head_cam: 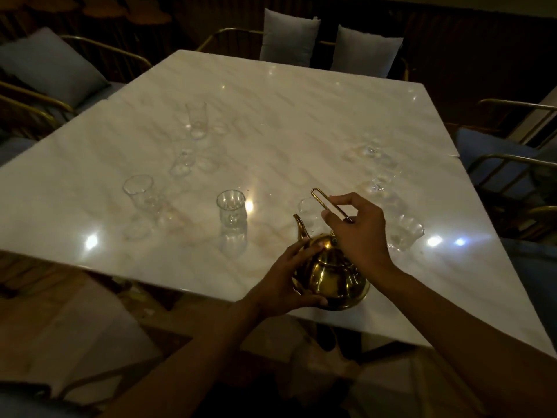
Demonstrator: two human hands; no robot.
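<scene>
A shiny gold teapot [333,277] sits near the front edge of the white marble table [271,110]. My left hand [291,277] cups its left side, fingers on the lid and thumb under the belly. My right hand [355,229] grips the thin gold wire handle [319,196], which rises above the pot. The spout [300,229] points away to the left. An empty clear glass [231,209] stands just left of the spout. Another glass [307,206] is partly hidden behind my right hand.
Several more clear glasses stand around the table: one at the left [139,190], one further back [196,120], one by my right wrist [405,232], others at the right [373,150]. Gold-framed chairs with grey cushions [287,36] ring the table. The room is dim.
</scene>
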